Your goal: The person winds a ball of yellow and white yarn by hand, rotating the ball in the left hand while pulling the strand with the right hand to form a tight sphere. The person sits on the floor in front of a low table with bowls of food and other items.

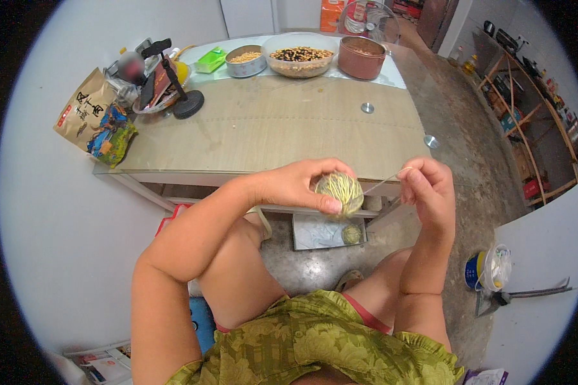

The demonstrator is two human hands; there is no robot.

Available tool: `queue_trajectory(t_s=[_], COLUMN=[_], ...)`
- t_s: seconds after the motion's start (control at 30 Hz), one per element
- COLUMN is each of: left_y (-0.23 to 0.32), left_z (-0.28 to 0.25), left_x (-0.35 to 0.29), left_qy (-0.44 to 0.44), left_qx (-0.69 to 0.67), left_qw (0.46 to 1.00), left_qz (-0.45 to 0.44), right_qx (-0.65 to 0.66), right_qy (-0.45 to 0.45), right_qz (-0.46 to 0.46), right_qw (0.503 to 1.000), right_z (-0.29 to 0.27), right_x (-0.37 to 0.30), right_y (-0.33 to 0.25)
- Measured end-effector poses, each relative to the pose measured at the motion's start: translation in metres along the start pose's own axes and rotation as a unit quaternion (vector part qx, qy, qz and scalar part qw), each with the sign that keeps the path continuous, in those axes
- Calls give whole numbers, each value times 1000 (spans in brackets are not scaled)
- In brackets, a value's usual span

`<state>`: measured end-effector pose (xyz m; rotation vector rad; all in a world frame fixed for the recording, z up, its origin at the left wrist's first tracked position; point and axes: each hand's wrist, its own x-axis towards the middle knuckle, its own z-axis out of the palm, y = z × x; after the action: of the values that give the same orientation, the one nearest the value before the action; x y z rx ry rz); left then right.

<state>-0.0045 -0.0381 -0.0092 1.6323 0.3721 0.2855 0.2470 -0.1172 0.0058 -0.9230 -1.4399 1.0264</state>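
My left hand (pixel 302 185) grips a round green bundle (pixel 341 191) wound with pale string, held in front of the table's near edge. A thin strand of string (pixel 382 183) runs from the bundle to my right hand (pixel 430 192), whose fingers pinch its end tight. Below the bundle, a second small green bundle (pixel 351 233) lies in a grey tray (pixel 315 234) on the floor.
A glass-topped table (pixel 270 128) carries a bowl of beans (pixel 300 56), a small metal bowl (pixel 246 60), a brown pot (pixel 361 56), a phone stand (pixel 181 96) and a snack bag (pixel 95 119). A plastic tub (pixel 494 268) and a trowel (pixel 526 295) lie on the floor at the right.
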Motion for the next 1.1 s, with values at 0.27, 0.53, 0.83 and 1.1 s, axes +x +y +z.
queue_trajectory(t_s=[0.27,0.53,0.83,1.1], left_y=[16,20,6,-9], left_z=[14,13,1,-31], left_x=[-1,9,21,7], left_qy=[-46,228,451,484], left_qx=[-247,-264,-47,378], left_qw=[965,920,859,770], left_qz=[71,178,236,171], right_qx=[-13,33,-8,48], right_qy=[21,-10,-140,-218], right_qz=[69,116,141,115], right_qw=[997,993,980,968], right_z=[7,21,54,46], right_x=[24,31,14,-6], right_y=[40,65,56,1])
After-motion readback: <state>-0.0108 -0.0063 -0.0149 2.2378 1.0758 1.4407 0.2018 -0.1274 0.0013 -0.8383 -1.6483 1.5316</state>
